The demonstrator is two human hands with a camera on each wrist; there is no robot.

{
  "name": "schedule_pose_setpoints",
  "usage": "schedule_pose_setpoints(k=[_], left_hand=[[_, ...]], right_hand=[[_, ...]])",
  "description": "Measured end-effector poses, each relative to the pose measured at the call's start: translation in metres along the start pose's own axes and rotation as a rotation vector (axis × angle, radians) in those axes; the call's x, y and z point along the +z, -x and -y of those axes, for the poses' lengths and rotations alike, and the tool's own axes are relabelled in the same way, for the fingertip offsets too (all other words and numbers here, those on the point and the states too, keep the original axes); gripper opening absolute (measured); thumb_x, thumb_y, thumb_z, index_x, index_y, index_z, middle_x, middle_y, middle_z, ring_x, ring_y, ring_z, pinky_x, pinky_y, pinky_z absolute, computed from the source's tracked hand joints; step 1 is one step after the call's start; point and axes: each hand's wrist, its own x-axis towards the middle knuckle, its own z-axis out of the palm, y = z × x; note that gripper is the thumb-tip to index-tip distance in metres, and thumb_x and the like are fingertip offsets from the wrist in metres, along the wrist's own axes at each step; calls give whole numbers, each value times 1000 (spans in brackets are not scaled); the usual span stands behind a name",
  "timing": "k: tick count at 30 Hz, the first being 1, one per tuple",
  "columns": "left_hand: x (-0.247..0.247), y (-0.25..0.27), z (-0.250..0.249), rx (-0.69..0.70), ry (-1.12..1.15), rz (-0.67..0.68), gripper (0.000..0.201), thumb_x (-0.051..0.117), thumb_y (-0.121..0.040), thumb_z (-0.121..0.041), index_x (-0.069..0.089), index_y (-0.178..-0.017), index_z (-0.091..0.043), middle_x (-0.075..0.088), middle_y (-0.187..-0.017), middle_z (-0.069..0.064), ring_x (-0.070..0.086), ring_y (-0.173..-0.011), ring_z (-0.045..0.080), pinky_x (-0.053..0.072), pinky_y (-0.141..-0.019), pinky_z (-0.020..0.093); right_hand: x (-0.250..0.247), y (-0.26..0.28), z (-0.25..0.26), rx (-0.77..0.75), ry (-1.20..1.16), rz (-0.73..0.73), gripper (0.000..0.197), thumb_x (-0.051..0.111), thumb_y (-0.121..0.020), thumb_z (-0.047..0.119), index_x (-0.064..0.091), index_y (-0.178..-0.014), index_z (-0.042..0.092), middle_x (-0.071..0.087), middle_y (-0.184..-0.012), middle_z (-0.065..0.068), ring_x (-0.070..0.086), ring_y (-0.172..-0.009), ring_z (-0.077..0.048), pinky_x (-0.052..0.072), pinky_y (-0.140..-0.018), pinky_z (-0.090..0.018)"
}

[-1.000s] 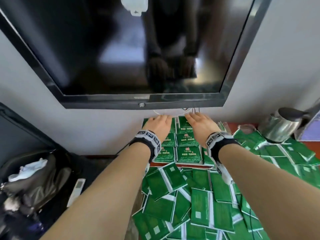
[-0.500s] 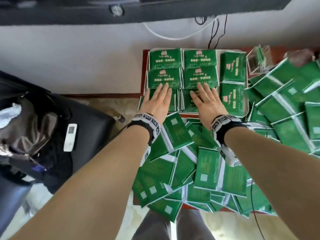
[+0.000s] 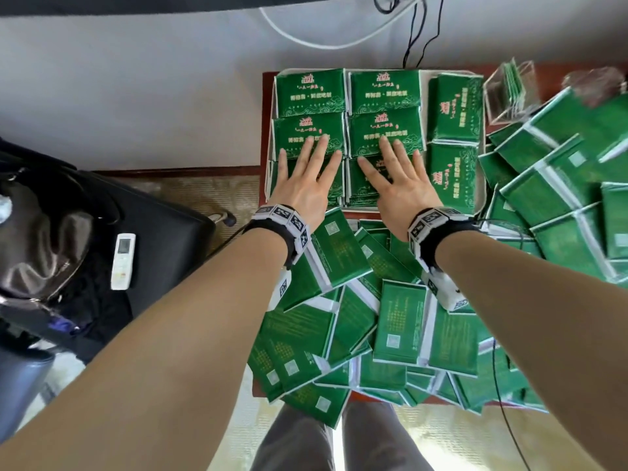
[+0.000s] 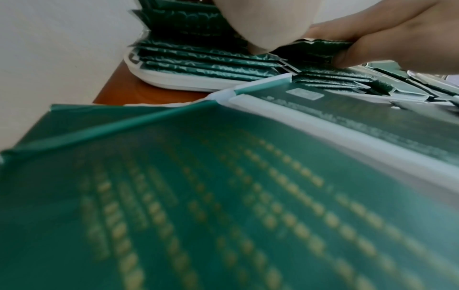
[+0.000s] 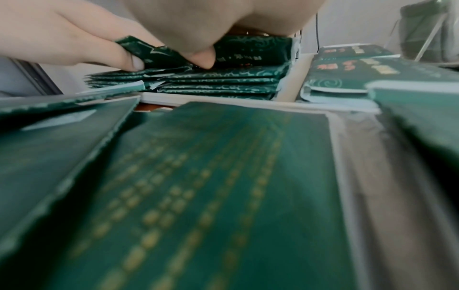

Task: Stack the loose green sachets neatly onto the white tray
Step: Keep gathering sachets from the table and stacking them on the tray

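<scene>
Sachets in green foil, the stacked sachets point(image 3: 384, 93), fill the white tray point(image 4: 174, 80) in tidy piles, printed faces up. The tray sits on a red-brown table point(image 4: 116, 86), at its far left corner against the wall.

Both hands lie palm down on the two piles at the tray's near edge. The left hand point(image 3: 300, 188) covers the near left pile with its fingers straight and spread. In the right wrist view its thumb is tucked under the bent edge of the top sachets, so its grip is a pinch on them. The right hand point(image 3: 402, 190) covers the pile just beside it, toward the tray's middle. Its fingers are flat on top and its thumb presses in at the near edge, gripping the upper sachets of that pile.

The loose sachets point(image 3: 401, 321) lie in a jumbled heap on the near side of the tray and along its right side, most with their backs up, overlapping and tilted.

A clear box point(image 3: 509, 93) holding a few more stands just right of the tray's far corner. Cables point(image 3: 411, 35) hang down the wall beyond the tray. Well to the tray's left, off the table, a white remote point(image 3: 123, 261) rests on a black case point(image 3: 163, 239).
</scene>
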Motion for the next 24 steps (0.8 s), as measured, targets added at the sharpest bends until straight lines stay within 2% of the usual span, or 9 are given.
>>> schedule_pose_setpoints(k=[5,11,14,19,24], left_hand=[[2,0,3,25,13,1,84,50,-96,-27,-4,-160,-26,-20,-165,8,-14,-153,31,3,-120,64],[7,3,1,25,7,-6,88,47,-94,-48,-5,-160,-21,-18,-166,9,-13,-153,31,4,-118,67],[0,5,-1,24,-3,-12,92,47,-93,-55,-4,-160,-20,-14,-167,8,-10,-153,31,5,-118,68],[-38,12,-13,38,-18,-13,92,44,-93,-62,-4,-160,-21,-16,-166,9,-10,-154,30,6,-119,65],[-108,19,-43,71,26,-9,91,44,-95,-62,-5,-160,-21,-22,-164,14,-9,-154,30,5,-123,56]], right_hand=[[3,-1,-4,-36,1,-31,78,45,-97,20,1,-159,36,-19,-164,-11,-10,-152,-34,-1,-122,-56],[3,0,-9,-46,52,-41,80,47,-93,39,1,-159,35,-14,-165,-10,-5,-153,-33,1,-121,-58],[-3,2,-9,-42,54,-30,85,50,-90,42,0,-159,33,-14,-165,-10,-6,-153,-32,0,-121,-59],[-34,17,-7,-21,-11,-30,85,52,-91,38,3,-159,29,-6,-166,-9,-2,-153,-31,1,-122,-57],[-103,33,-17,90,-88,-62,83,52,-94,37,2,-159,29,9,-166,-9,6,-153,-31,2,-121,-59]])
